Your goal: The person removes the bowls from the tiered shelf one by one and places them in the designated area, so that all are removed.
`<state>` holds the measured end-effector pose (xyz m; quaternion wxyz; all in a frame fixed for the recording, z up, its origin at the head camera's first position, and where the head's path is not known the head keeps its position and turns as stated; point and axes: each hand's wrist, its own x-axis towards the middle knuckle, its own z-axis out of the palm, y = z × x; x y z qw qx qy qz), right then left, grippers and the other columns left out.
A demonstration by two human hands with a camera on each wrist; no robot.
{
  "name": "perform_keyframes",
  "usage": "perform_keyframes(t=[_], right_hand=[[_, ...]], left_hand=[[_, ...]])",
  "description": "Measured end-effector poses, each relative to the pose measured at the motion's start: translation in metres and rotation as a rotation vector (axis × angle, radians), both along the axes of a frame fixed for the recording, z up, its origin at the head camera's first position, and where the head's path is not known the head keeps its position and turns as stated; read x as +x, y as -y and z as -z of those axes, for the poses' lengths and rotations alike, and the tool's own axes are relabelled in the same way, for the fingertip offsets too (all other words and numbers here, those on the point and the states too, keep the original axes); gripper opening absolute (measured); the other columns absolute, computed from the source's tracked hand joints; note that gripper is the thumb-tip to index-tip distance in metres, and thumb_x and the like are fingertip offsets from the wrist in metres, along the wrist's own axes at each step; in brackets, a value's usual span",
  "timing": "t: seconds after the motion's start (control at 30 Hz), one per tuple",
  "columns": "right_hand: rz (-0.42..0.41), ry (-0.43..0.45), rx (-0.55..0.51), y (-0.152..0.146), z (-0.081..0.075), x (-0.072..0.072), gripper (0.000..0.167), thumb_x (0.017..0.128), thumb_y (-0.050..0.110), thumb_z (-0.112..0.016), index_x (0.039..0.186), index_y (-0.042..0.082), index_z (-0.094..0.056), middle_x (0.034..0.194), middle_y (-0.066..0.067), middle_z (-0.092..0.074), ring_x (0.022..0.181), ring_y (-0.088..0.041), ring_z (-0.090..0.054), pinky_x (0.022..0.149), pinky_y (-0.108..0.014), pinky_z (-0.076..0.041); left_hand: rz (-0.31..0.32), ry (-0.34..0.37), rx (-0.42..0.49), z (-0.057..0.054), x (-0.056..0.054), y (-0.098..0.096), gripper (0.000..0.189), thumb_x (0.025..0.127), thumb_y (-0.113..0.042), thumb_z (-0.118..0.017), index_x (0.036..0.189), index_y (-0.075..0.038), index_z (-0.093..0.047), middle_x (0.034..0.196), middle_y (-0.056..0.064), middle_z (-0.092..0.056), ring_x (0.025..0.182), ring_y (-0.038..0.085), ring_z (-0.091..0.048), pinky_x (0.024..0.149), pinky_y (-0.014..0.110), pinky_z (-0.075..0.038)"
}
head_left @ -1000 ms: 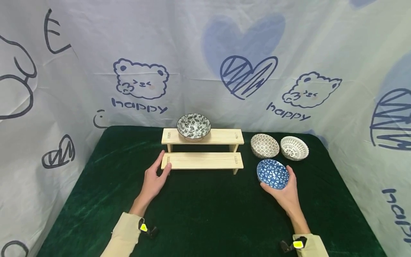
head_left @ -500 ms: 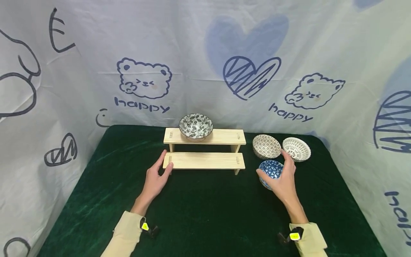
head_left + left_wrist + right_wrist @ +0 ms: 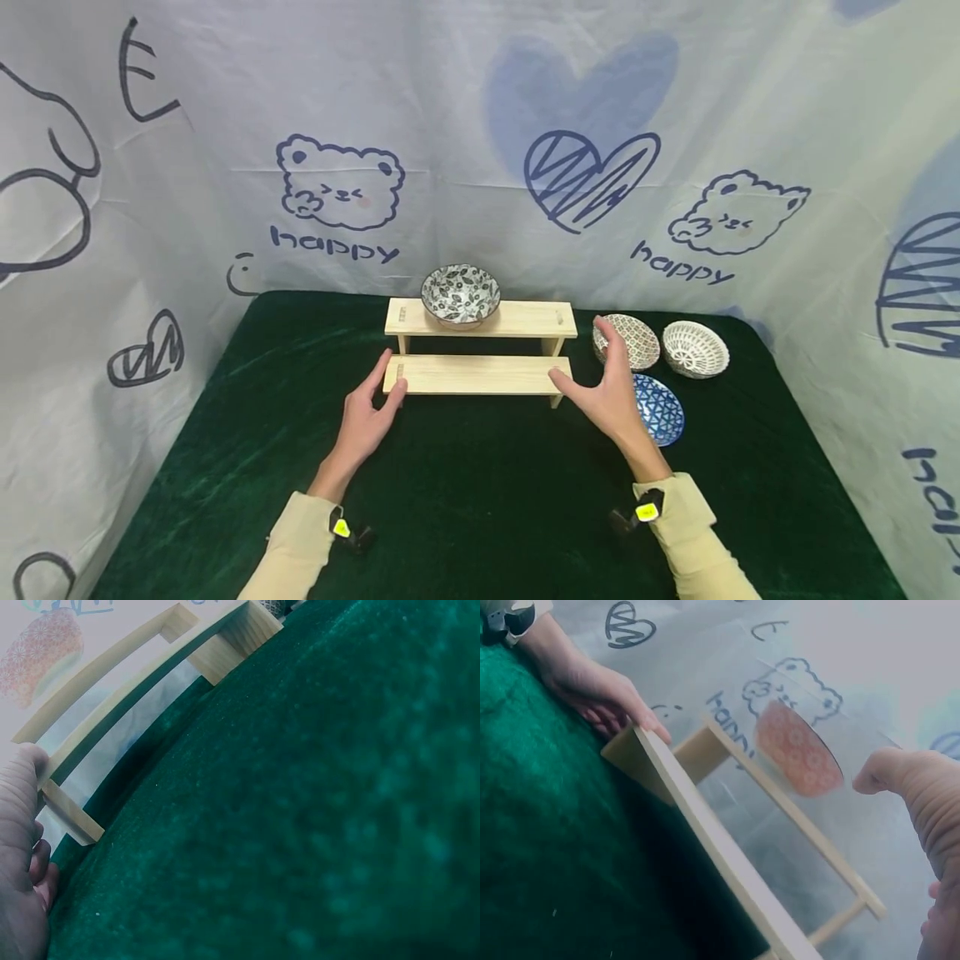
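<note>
A two-tier wooden stand (image 3: 480,375) stands at the back middle of the table. My left hand (image 3: 363,425) holds its front board at the left end, thumb on the front corner, as the right wrist view also shows. Over the right end of that board hovers my right hand (image 3: 609,407), holding nothing, thumb and fingers spread apart. A bowl with a dark floral inside (image 3: 460,294) sits on the upper board; its outside (image 3: 796,754) looks reddish in the right wrist view. Partly hidden behind my right hand is a blue triangle-patterned bowl (image 3: 663,410).
A brown lattice-patterned bowl (image 3: 639,342) and a white bowl with dark marks (image 3: 696,348) stand side by side at the back right. Dark green cloth (image 3: 480,500) covers the table. A white drawn-on curtain (image 3: 465,108) closes off the back and sides.
My right hand has let go of the blue bowl, lifted away and moved left to the stand's right end. The left hand stays at the stand's left end.
</note>
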<state>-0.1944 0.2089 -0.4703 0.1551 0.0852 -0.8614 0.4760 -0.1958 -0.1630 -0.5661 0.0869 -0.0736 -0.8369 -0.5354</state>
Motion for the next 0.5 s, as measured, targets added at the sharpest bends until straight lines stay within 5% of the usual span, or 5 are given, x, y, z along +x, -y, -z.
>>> perform_keyframes(t=[0.27, 0.5], right_hand=[[-0.112, -0.121, -0.033, 0.028, -0.013, -0.020, 0.099, 0.082, 0.020, -0.086, 0.161, 0.004, -0.028, 0.164, -0.017, -0.033, 0.152, -0.034, -0.030, 0.122, -0.058, -0.028], [-0.218, -0.007, -0.031, 0.052, -0.023, -0.039, 0.106, 0.085, 0.024, -0.086, 0.165, 0.009, -0.019, 0.168, -0.014, -0.028, 0.153, -0.037, -0.030, 0.123, -0.056, -0.030]], left_hand=[[0.004, 0.004, -0.003, 0.001, -0.001, 0.000, 0.067, 0.108, -0.037, -0.060, 0.164, -0.011, -0.035, 0.168, 0.003, -0.036, 0.155, 0.027, -0.034, 0.125, 0.055, -0.028], [0.001, -0.002, 0.005, -0.001, 0.000, 0.000, 0.067, 0.107, -0.037, -0.060, 0.163, -0.010, -0.035, 0.167, 0.003, -0.036, 0.154, 0.025, -0.035, 0.125, 0.052, -0.028]])
